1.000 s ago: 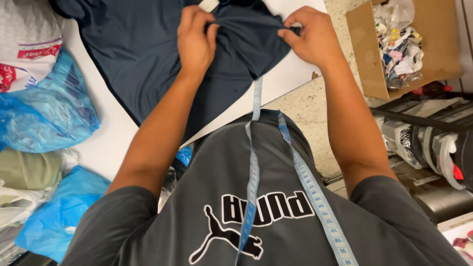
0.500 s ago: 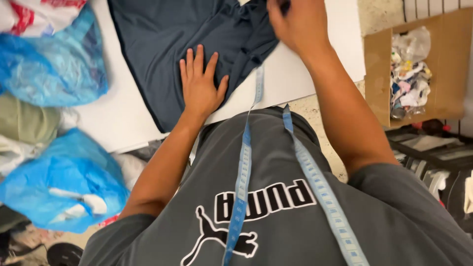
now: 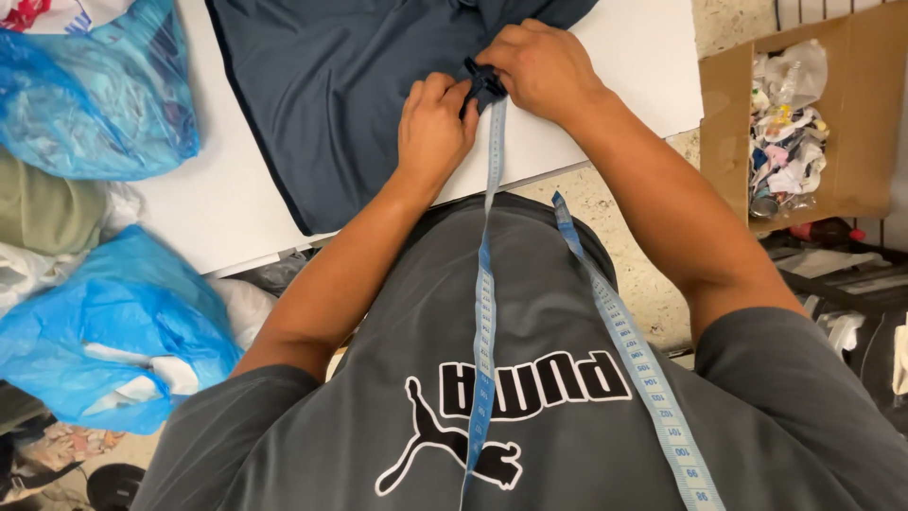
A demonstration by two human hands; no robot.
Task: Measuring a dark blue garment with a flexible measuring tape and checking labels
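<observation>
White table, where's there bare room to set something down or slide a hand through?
The white table is bare in a strip between the dark garment and the blue bags, and at the corner beyond the right hand. It is crowded mid-table, where the left hand and right hand pinch the garment.

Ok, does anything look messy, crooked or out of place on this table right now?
Mostly no. The dark garment lies fairly flat on the white table, bunched only where the left hand and right hand pinch it together. The blue measuring tape dangles onto the cloth there.
</observation>
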